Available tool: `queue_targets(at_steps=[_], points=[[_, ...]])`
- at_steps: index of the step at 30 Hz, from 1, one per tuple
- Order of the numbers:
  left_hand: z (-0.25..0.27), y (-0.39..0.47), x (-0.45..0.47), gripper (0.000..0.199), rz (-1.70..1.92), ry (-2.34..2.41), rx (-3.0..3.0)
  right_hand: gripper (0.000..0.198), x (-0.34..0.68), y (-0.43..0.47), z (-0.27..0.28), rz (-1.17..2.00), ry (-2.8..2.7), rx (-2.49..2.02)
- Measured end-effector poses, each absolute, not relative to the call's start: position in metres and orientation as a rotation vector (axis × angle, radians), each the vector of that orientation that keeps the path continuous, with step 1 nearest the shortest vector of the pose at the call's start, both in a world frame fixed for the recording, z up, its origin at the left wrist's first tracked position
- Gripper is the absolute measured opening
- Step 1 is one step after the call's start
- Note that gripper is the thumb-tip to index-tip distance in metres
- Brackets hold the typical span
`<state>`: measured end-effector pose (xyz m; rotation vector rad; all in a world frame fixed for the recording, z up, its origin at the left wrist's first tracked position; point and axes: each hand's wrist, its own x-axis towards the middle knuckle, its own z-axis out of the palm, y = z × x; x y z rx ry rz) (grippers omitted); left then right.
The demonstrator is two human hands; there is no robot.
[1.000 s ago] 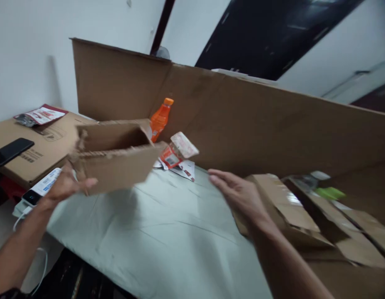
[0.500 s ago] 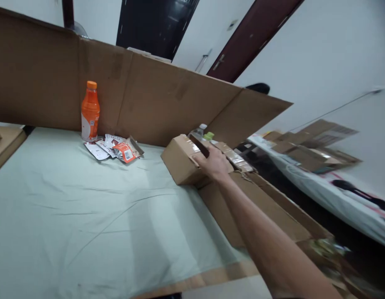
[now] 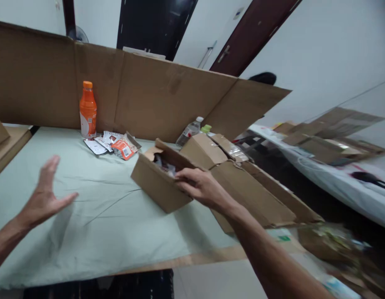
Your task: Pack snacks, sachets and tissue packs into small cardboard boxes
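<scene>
My right hand (image 3: 200, 185) grips the near right edge of a small open cardboard box (image 3: 158, 185), tilted over the green cloth. Inside the box lie some wrapped items (image 3: 164, 165), too unclear to name. My left hand (image 3: 45, 195) is held above the cloth at the left, thumb and fingers spread, touching nothing. Several flat snack packets (image 3: 113, 144) lie behind the box. An orange drink bottle (image 3: 88, 110) stands upright to their left.
A larger cardboard box (image 3: 251, 193) stands along the right side of the cloth-covered table (image 3: 99, 241). A clear bottle (image 3: 190, 131) leans behind it beside a green cap (image 3: 206, 128). An upright cardboard sheet (image 3: 167, 95) walls the back.
My right hand has brought the small box leftward and nearer, away from the boxes at the right. My left hand has come into view at the left, spread.
</scene>
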<state>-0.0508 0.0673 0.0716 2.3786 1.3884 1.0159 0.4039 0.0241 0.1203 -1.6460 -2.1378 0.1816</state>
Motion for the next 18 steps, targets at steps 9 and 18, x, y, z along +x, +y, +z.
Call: queue_targets(at_steps=[9,18], points=[[0.031,0.016,0.024,0.142,0.597,0.726,2.072,0.039,0.365,-0.072,0.158,0.910,-2.399,-1.065],[0.038,-0.007,0.027,0.141,0.627,0.835,2.047,0.022,0.287,-0.028,0.146,0.513,-3.079,-1.541]])
